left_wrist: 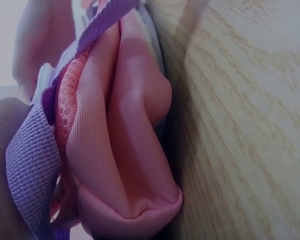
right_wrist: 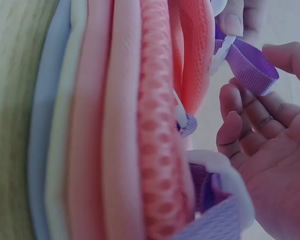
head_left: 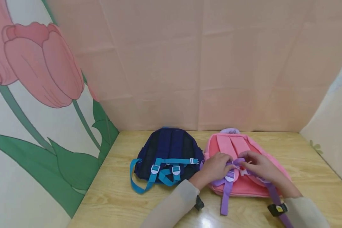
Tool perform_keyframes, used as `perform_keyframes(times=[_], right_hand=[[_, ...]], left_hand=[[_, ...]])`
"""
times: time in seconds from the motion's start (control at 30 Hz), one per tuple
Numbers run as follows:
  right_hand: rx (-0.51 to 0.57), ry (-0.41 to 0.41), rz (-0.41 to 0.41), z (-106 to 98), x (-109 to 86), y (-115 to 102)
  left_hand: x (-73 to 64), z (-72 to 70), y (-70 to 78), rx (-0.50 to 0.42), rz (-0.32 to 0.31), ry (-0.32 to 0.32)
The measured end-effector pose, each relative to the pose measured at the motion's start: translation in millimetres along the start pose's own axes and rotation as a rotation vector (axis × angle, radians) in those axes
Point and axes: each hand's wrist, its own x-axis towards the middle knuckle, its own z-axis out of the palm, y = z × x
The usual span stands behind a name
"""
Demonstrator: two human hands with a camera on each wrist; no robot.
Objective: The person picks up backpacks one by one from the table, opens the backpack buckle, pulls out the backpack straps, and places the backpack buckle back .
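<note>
A pink backpack lies on the table with its shoulder straps facing up. My left hand is over its middle, pinching a white plastic buckle with a purple strap threaded through it. From the other side my right hand comes in, thumb and fingers curled about the loop of purple strap. Another white buckle with a hanging purple strap end sits below the left hand. In the left wrist view, purple webbing crosses in front of the pink fabric, hiding much of the fingers.
A dark blue backpack with turquoise straps and white buckles lies left of the pink one, close beside it. Both are on a wood-grain table. A pinkish cloth backdrop stands behind, and a tulip-printed panel at the left.
</note>
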Motion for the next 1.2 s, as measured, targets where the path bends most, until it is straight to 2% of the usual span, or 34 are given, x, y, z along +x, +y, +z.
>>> perform_keyframes(times=[0.13,0.47,0.77,0.9,1.0,1.2], right_hand=[[-0.059,-0.009,-0.049,2,5.1,-2],[-0.101,-0.001,0.033,1,2.3,-1],[0.046,0.020,0.070,2,-3.8,4],[0.063,0.029,0.053,2,-5.4,5],[0.025,0.036,0.023,2,-6.6,4],[-0.125,0.066,-0.061,1,-1.1,-1]], left_hand=[[-0.4,-0.6,-0.4,0.007,0.000,0.002],[-1.1,-0.7,-2.6,-0.013,0.018,0.014],[-1.8,1.1,-3.3,-0.023,0.024,0.019],[-3.5,2.3,-4.1,-0.028,0.020,0.015],[-4.4,4.0,-4.1,-0.015,0.016,0.012],[-0.9,4.2,-3.3,0.015,0.025,0.020]])
